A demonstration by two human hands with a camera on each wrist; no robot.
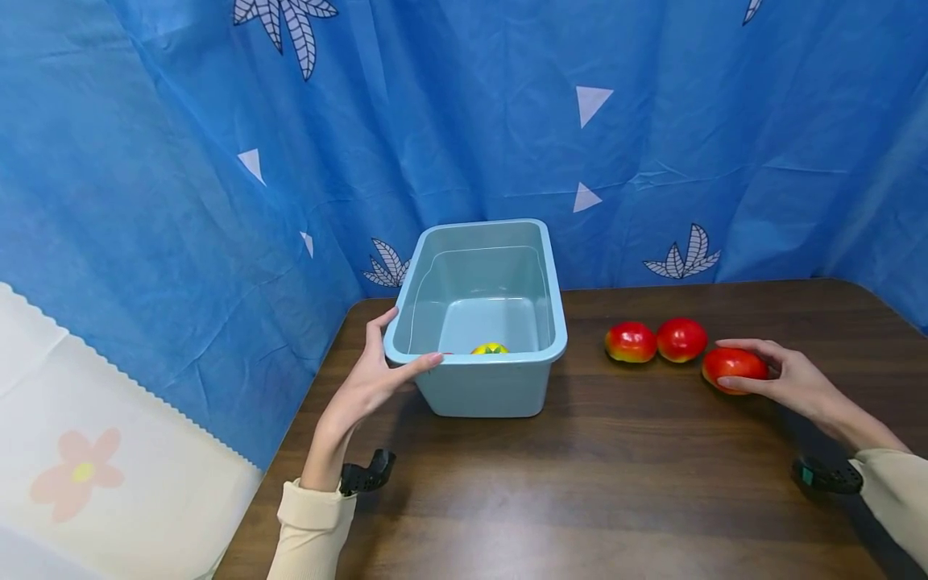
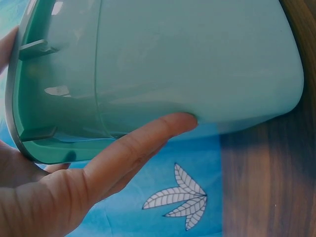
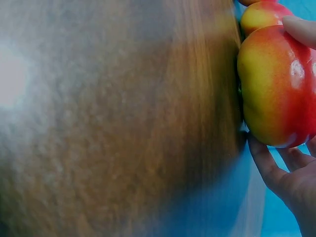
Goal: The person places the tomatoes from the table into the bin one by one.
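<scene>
A light blue plastic bin [image 1: 486, 387] stands at the left of the wooden table. My left hand [image 1: 366, 379] holds its near-left corner, thumb over the front rim; in the left wrist view a finger [image 2: 143, 140] lies along its outer wall. At the right, my right hand [image 1: 790, 383] has thumb and fingers around a glossy red-and-yellow fruit [image 1: 734, 368], which rests on the table. The right wrist view shows this rounded fruit [image 3: 276, 89] up close. Two similar fruits, one red and yellow [image 1: 631, 342] and one red [image 1: 681, 339], lie just left of it.
Inside the bin, a yellow item [image 1: 490, 349] and a sliver of red show above the front rim; the rest of them is hidden. A blue patterned curtain [image 1: 471, 121] hangs behind the table [image 1: 616, 483]. A white cloth [image 1: 130, 451] with a flower hangs at the left.
</scene>
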